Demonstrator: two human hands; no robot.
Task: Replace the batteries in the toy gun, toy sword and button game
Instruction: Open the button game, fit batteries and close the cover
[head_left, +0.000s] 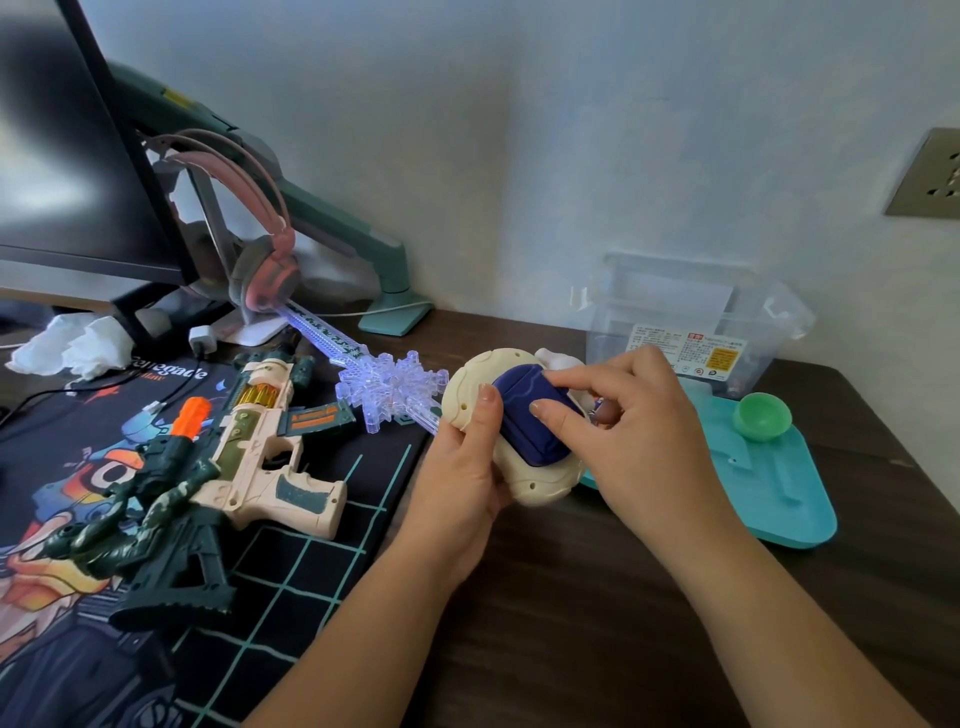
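Note:
I hold the cream button game (524, 475) back side up above the dark desk. My left hand (462, 467) grips its left edge, thumb on the rim. My right hand (623, 431) presses its fingers on the dark blue battery cover (530, 421) set in the game's back. The cream and green toy gun (228, 457) with an orange tip lies on the printed desk mat to the left. The clear toy sword (384, 389) glows blue and lies behind the gun, its snowflake guard beside the game.
A teal tray (779, 493) with a green ball (761, 415) lies at the right, a clear plastic box (696, 322) behind it. A monitor (67, 156), pink headphones (260, 249) on a stand and crumpled tissue (72, 345) fill the back left.

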